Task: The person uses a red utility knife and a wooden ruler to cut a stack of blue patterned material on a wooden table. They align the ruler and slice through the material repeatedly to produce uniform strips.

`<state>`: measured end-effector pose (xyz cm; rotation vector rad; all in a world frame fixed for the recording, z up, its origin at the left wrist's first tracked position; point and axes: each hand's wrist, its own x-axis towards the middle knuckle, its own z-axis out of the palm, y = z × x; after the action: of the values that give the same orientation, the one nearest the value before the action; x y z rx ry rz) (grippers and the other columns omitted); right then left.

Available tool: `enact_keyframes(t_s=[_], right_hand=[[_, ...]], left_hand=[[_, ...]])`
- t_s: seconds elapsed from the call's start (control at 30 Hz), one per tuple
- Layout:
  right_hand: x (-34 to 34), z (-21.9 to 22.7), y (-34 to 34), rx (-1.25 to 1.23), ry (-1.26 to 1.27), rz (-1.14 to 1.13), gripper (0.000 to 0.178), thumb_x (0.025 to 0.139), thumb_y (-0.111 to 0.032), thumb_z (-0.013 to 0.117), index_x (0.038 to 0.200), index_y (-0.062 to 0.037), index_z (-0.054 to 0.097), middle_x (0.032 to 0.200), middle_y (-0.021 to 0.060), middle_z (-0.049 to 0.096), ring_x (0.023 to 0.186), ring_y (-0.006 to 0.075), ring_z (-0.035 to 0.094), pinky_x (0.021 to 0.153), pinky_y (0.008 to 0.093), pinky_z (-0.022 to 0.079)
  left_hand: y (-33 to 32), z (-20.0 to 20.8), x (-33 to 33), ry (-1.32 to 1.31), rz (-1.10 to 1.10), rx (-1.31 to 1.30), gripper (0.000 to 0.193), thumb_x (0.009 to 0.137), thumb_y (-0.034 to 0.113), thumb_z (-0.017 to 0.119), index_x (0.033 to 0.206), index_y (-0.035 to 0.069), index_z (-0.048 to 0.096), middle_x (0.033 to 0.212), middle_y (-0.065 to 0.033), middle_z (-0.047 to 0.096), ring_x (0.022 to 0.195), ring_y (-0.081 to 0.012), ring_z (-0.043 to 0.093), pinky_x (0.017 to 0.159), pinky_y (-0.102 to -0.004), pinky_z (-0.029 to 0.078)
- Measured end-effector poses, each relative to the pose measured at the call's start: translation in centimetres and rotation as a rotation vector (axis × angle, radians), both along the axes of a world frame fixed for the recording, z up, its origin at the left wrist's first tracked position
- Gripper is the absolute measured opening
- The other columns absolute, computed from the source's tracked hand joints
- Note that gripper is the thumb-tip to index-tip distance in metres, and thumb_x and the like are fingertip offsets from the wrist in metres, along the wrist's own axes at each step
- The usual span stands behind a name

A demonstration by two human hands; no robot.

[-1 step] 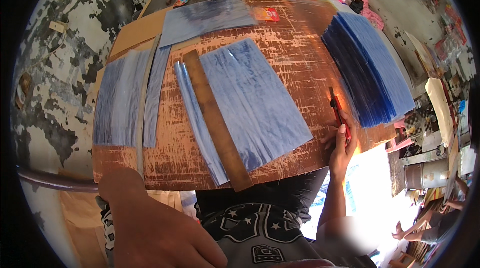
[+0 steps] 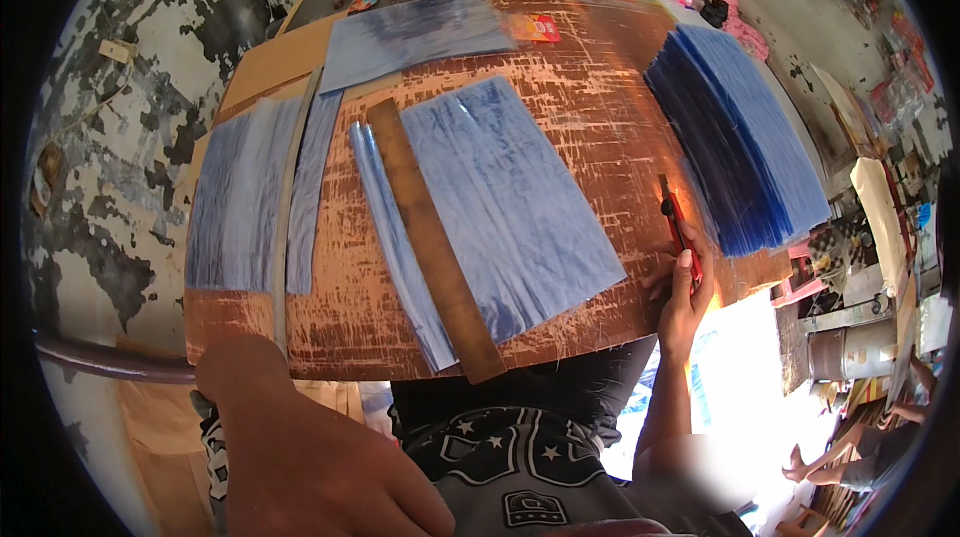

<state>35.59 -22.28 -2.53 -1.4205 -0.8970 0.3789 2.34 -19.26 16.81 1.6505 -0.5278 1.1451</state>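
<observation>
My right hand holds a red utility knife with a black slider, its tip pointing away over the table's right part. Very near the camera at lower left is my left hand; its fingers are largely cut off by the lower edge. In the middle of the table, a bluish, clear plastic sheet lies flat. A brown, flat straightedge rests along its left side, with a narrow, rolled-looking plastic strip beyond it. Neither hand touches these.
The worn brown tabletop carries a thick stack of blue sheets at right. More plastic sheets lie at left under a thin grey bar, and others at the far side. A seated person's legs show at lower right.
</observation>
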Motion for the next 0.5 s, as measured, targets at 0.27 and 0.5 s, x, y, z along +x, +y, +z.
enact_keyframes(t_s=[0.27, 0.5], right_hand=[[0.1, -0.1, 0.0, -0.002, -0.040, -0.018, 0.048, 0.119, -0.036, 0.053, 0.153, -0.0025, 0.058, 0.113, 0.0152, 0.078, 0.067, 0.0083, 0.067, 0.055, 0.0204, 0.047], [0.2, -0.2, -0.1, -0.032, 0.004, 0.017, 0.044, 0.119, -0.031, 0.052, 0.155, -0.0062, 0.058, 0.119, 0.0127, 0.076, 0.071, 0.0081, 0.066, 0.061, 0.0233, 0.049]], left_hand=[[6.7, 2.8, -1.3, 0.365, -0.607, 0.160, 0.017, 0.114, 0.038, 0.057, 0.119, 0.022, 0.061, 0.078, -0.0126, 0.066, 0.063, -0.0226, 0.062, 0.056, -0.0340, 0.046], [7.1, 3.6, -1.3, 0.396, -0.662, 0.158, 0.045, 0.116, 0.024, 0.045, 0.074, 0.006, 0.048, 0.074, -0.0202, 0.055, 0.071, -0.0391, 0.063, 0.070, -0.0475, 0.055]])
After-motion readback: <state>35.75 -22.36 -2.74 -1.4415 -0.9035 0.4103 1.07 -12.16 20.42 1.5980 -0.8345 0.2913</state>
